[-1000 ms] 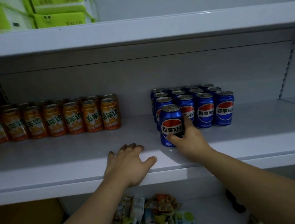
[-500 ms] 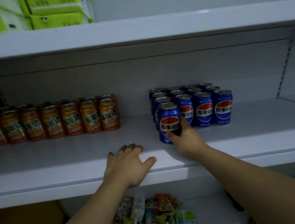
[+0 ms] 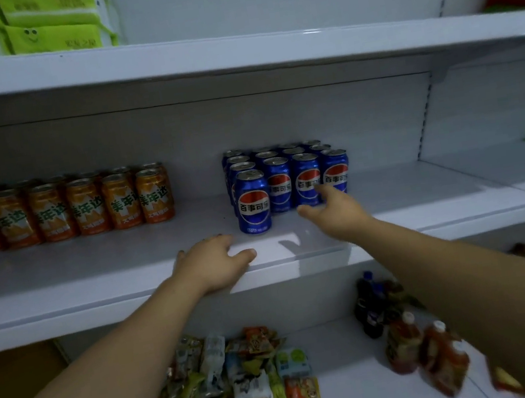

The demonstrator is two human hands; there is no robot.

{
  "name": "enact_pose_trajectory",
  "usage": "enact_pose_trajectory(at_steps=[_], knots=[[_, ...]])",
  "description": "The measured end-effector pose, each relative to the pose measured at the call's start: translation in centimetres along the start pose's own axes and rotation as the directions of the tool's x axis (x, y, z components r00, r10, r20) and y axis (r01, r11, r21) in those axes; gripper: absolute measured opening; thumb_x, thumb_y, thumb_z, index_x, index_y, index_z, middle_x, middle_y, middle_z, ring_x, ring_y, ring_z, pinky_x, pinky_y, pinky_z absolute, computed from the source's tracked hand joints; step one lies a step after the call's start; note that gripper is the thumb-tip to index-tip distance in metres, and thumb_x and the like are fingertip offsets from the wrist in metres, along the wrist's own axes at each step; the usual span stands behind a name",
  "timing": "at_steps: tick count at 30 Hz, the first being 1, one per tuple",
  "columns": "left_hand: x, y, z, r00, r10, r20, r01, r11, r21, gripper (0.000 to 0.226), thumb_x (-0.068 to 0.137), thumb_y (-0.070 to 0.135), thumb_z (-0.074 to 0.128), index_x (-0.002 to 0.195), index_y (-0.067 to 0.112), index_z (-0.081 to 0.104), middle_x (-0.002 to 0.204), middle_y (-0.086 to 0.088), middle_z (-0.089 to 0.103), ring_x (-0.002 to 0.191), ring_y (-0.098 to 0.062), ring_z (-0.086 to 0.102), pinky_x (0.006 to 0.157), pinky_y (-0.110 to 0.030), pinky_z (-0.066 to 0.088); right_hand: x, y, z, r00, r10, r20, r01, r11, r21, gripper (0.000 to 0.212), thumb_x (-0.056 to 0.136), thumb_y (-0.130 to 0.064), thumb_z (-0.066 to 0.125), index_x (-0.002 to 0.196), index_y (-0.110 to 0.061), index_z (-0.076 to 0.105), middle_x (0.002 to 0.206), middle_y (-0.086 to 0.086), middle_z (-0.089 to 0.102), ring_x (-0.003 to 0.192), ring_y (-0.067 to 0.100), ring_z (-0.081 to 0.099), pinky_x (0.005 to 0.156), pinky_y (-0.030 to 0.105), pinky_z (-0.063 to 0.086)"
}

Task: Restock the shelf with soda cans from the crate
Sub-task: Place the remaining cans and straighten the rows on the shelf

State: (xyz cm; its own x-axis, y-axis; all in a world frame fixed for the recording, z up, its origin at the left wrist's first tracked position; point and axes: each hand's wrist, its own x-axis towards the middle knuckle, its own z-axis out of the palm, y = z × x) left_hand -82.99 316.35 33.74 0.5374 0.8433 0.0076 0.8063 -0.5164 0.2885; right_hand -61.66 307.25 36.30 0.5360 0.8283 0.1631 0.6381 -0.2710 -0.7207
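Front soda can [image 3: 252, 202] is showing deep blue w/ a red-white-blue round logo & white characters. Blue cans [image 3: 306, 179] behind & right of it are wearing the same logo. Left of it, orange cans [image 3: 87, 207] are showing green characters. Shelf [image 3: 91, 262] under it is looking pale grey-white. Above-left, packs [image 3: 53, 35] are showing lime green, one w/ a smiley print. Below, snack packets [image 3: 235, 377] are mixing green, orange & white.

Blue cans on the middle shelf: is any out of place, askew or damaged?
One blue can stands alone ahead of the neat block of cans, at its left end, nearer the front of the shelf. It is upright and shows no dent; probably the start of a new row.
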Motion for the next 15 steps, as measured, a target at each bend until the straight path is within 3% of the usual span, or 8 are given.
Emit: enact_pose_trajectory(at_steps=[3,7,10,15], knots=[[-1.0,4.0,0.9,0.992,0.122,0.019,-0.12,0.989,-0.089,0.075,0.085,0.067,0.046,0.146,0.025,0.034,0.149,0.002,0.041,0.133,-0.019,0.042,0.11,-0.045,0.032,-2.1,1.9,-2.8,0.999,0.043,-0.019,-0.044,0.997,-0.058,0.071,0.091,-0.045,0.059,0.149,-0.018,0.029,0.151,0.005,0.04,0.133,0.027,0.043,0.103,0.037,0.038],[-2.6,9.8,2.7,0.954,0.296,0.049,-0.295,0.955,-0.022,0.074,0.086,0.066,0.047,0.147,0.027,0.032,0.156,0.003,0.029,0.142,-0.019,0.028,0.115,-0.048,0.021,-5.9,5.1,-6.6,0.99,0.127,-0.062,-0.136,0.978,-0.16,0.074,0.091,-0.051,0.055,0.151,-0.019,0.026,0.152,0.008,0.036,0.129,0.029,0.046,0.103,0.04,0.042],[-4.2,14.3,4.3,0.893,0.44,0.092,-0.444,0.896,0.023,0.073,0.087,0.063,0.047,0.148,0.027,0.031,0.157,0.003,0.026,0.143,-0.019,0.024,0.116,-0.048,0.018,-9.5,8.0,-9.8,0.973,0.198,-0.115,-0.216,0.961,-0.171,0.075,0.092,-0.051,0.055,0.151,-0.017,0.025,0.152,0.008,0.036,0.131,0.029,0.043,0.102,0.037,0.039],[-7.0,21.5,7.4,0.768,0.62,0.157,-0.62,0.783,-0.057,0.074,0.085,0.059,0.054,0.147,0.024,0.033,0.155,0.0,0.029,0.141,-0.021,0.029,0.114,-0.043,0.026,-16.2,12.5,-15.5,0.906,0.351,-0.237,-0.395,0.901,-0.179,0.076,0.09,-0.053,0.057,0.151,-0.019,0.025,0.152,0.01,0.036,0.129,0.03,0.046,0.096,0.036,0.041]])
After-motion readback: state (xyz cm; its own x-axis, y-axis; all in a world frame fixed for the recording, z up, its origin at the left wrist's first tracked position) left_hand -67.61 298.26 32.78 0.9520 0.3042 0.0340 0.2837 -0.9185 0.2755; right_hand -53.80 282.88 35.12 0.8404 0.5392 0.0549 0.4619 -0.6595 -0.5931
